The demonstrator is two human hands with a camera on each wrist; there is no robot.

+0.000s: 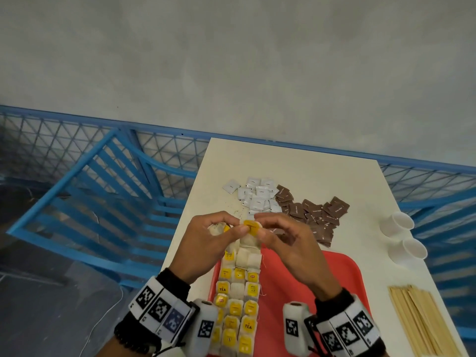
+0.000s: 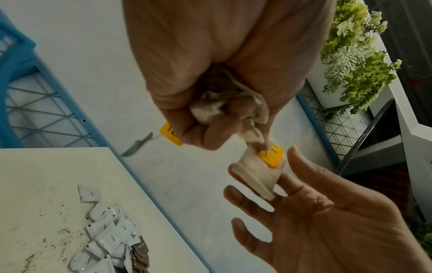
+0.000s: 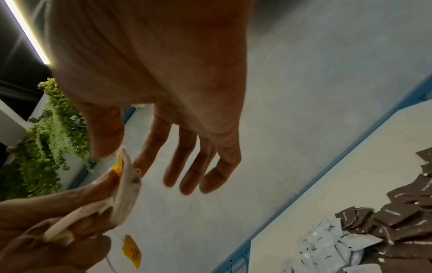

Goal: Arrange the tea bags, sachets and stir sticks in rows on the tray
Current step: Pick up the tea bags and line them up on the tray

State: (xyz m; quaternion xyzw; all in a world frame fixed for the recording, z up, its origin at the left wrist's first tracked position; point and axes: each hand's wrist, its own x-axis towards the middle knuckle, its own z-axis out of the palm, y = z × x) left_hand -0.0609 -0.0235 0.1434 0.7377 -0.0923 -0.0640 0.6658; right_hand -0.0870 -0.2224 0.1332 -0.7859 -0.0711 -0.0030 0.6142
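Over the far end of the red tray (image 1: pixel 309 279) both hands hold one tea bag (image 1: pixel 249 239) with a yellow tag (image 1: pixel 251 227). My left hand (image 1: pixel 238 229) pinches it by thumb and fingertip while gripping a crumpled bunch of further tea bags (image 2: pixel 210 109) in its palm. My right hand (image 1: pixel 260 229) pinches the same tea bag (image 3: pixel 126 184) between thumb and index finger, its other fingers spread loose. Another yellow tag (image 3: pixel 132 251) dangles on a string below the left hand. Rows of tea bags (image 1: pixel 238 305) lie along the tray's left side.
On the white table (image 1: pixel 296 161) beyond the tray lie a pile of white sachets (image 1: pixel 257 194) and a pile of brown sachets (image 1: pixel 314 215). Wooden stir sticks (image 1: pixel 422 323) lie at the right, two paper cups (image 1: pixel 398 224) behind them. A blue chair (image 1: pixel 103 202) stands left.
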